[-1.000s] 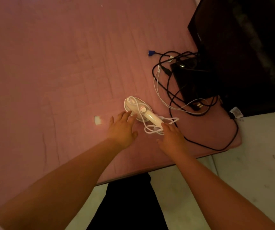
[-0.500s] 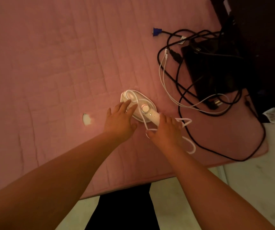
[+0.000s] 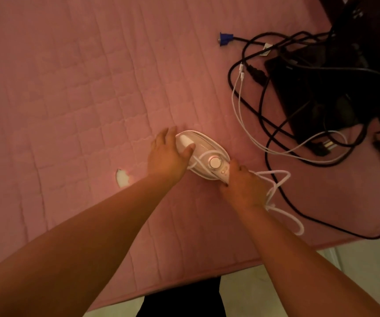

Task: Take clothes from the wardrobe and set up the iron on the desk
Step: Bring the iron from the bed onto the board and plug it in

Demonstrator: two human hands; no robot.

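A small white iron (image 3: 204, 154) with a round dial lies flat on the pink quilted desk cover (image 3: 70, 88). My left hand (image 3: 168, 156) rests on its front end, fingers spread over the nose. My right hand (image 3: 241, 183) is closed around its handle at the back. The iron's white cord (image 3: 283, 202) loops loosely on the cover to the right of my right hand, and one strand lies across the iron's body. No clothes are in view.
Black cables (image 3: 269, 124) and a thin white cable (image 3: 237, 104) tangle at the right beside a black device (image 3: 317, 92). A blue connector (image 3: 224, 38) lies further back. A small white hole (image 3: 122, 178) marks the cover left of my arm. The desk edge (image 3: 207, 273) runs near my body.
My left hand slid forward onto the iron's nose. My right hand moved from the cord onto the handle and closed on it. The view has shifted closer over the desk.
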